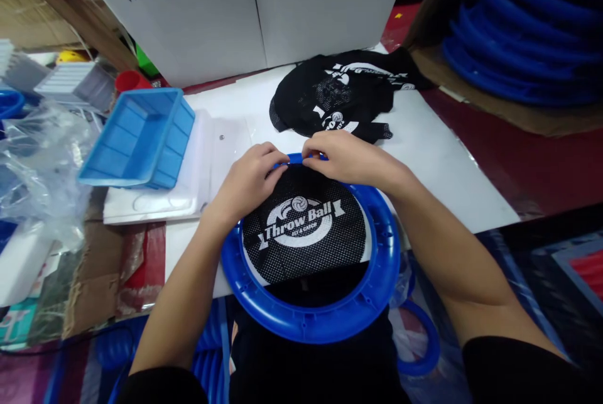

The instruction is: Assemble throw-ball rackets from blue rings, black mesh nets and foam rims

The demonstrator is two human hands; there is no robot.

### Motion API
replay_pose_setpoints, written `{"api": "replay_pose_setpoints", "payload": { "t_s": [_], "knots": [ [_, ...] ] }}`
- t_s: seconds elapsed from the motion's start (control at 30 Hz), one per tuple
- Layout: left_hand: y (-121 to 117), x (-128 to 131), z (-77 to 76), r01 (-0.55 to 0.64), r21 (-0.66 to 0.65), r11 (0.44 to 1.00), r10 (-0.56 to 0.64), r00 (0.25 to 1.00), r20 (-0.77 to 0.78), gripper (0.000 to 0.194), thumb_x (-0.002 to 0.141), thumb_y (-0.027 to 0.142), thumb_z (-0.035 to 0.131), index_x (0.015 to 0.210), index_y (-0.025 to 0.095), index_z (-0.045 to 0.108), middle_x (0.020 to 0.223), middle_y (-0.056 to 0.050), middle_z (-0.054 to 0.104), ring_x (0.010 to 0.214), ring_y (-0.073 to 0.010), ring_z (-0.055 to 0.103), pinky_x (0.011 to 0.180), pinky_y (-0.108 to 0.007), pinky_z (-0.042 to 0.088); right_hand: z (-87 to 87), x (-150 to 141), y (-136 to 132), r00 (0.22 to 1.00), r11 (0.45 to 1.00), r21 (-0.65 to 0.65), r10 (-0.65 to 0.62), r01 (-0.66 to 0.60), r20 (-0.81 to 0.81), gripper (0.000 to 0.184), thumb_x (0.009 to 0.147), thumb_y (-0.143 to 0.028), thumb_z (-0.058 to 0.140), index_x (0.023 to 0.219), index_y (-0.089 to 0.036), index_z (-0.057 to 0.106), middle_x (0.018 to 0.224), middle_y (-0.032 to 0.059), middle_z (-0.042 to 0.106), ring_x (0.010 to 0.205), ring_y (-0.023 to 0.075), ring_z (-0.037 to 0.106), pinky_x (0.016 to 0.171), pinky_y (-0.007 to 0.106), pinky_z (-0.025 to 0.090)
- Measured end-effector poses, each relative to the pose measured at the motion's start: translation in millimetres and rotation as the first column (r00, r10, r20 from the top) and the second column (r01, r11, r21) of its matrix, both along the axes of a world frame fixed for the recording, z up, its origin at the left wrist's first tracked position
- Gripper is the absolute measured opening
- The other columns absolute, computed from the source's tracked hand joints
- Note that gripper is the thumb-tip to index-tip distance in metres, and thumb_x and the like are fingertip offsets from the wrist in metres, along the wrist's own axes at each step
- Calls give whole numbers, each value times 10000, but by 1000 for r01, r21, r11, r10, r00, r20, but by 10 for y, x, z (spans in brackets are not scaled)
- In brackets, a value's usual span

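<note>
A blue plastic ring (pixel 377 278) lies in front of me, partly over the near edge of the white table top (pixel 433 159). Black mesh printed "Throw Ball" (pixel 301 231) is stretched across it. My left hand (pixel 249 181) and my right hand (pixel 346 156) are both at the ring's far edge. Their fingers are curled and pinch the mesh against the rim there. Behind them lies a pile of more black printed mesh pieces (pixel 339 99).
A blue plastic tray (pixel 141 137) sits to the left on clear plastic sheets (pixel 207 159). White cartons (pixel 245 8) stand at the back. A cardboard box of stacked blue rings (pixel 522 33) is at right. Crumpled clear bags (pixel 42 165) lie far left; more blue rings (pixel 424 347) sit below.
</note>
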State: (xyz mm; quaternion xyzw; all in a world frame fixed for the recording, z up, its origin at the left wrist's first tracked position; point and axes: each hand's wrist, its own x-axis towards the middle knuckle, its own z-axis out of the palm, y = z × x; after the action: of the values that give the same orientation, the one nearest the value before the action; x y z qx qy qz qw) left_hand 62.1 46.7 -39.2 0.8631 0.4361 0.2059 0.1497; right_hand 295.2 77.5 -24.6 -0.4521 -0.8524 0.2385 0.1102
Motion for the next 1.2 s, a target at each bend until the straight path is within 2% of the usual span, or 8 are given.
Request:
{"api": "replay_pose_setpoints", "payload": {
  "t_s": [0.17,0.4,0.63,0.9,1.2],
  "knots": [
    [124,5,-125,46,-31,998,-45,997,55,134,1012,176,640,1062,206,761,1087,-69,742,1034,-224,676,950,-387,541,-61,-38,47,997,1000,-31,-5,3,-82,121,941,-219,655,896,-178,760,910,50,704,850,184,610,790,310,412],
    [131,46,-158,39,-60,997,-31,990,140,137,966,118,637,994,222,720,973,-28,767,934,-201,674,910,-373,538,-50,-82,50,995,993,-115,-47,38,-82,122,927,-199,660,848,-166,747,823,29,697,770,159,588,737,295,395],
    [131,44,-194,67,-41,997,-59,983,174,156,972,108,596,964,219,705,951,-38,744,910,-193,675,879,-356,541,-90,-109,56,997,991,-126,-58,50,-60,125,937,-184,656,852,-163,745,820,28,705,755,153,584,726,290,392],
    [121,44,-216,73,-12,997,-71,987,146,185,1029,166,563,1019,210,742,1015,-73,738,947,-208,684,883,-371,551,-78,-101,66,996,985,-166,-69,57,-63,157,974,-204,635,872,-156,745,845,41,726,778,157,607,733,287,400],
    [102,60,-205,55,-14,998,-53,991,121,208,1030,155,552,1051,217,749,1034,-74,734,964,-209,681,891,-376,561,-84,-105,67,995,987,-143,-80,71,-53,157,968,-201,636,874,-167,756,866,47,749,794,169,626,742,293,411]
  ]
}}
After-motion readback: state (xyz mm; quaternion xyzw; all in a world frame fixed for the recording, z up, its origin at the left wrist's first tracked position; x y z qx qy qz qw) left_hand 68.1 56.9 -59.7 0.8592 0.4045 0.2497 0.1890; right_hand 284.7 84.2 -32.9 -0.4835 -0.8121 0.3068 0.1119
